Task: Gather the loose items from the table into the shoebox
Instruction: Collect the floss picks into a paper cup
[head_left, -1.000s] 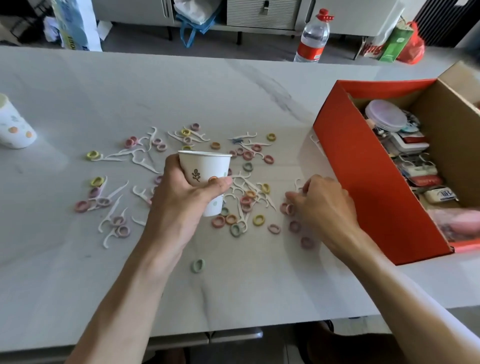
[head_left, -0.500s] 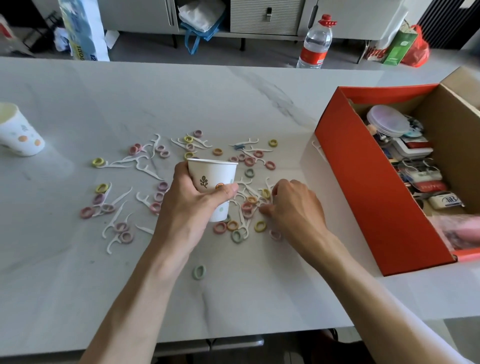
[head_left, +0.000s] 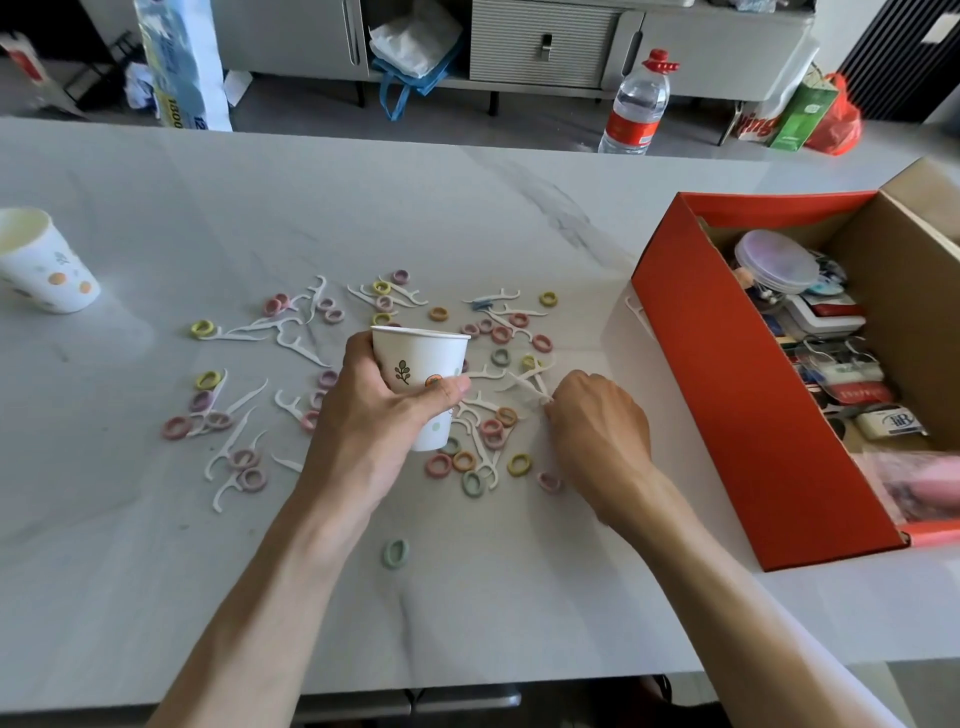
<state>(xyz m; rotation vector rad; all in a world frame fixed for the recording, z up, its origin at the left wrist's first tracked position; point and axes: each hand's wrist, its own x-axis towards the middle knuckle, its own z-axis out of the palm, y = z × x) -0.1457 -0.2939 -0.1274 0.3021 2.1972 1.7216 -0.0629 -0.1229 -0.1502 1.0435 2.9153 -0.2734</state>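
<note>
Your left hand (head_left: 379, 415) is wrapped round a white paper cup printed with a small leaf (head_left: 422, 384), fingers closed on its side, holding it upright and just clear of the pale marbled bench (head_left: 467, 197). Your right hand (head_left: 597, 426) is down in the scatter, fingers (head_left: 553, 410) pinched together on what looks like a few white plastic floss picks (head_left: 530, 382). They blur there, so how many you have I cannot tell.

You're in the collecting step: picks and small pastel elastic hair rings (head_left: 464, 461) into the cup, I'd judge, before anything goes across to the open red cardboard shoebox (head_left: 753, 395), which sits at your right and already holds assorted odds and ends.

Plenty is left out here, spread from the far left round to a lone pale green ring (head_left: 396, 553) near you. Next, bring that pinch over the cup's mouth and let go cleanly; the picks are light and springy and may snag on the rim. A second white cup with orange spots (head_left: 44, 270) stands well apart at far left.
</note>
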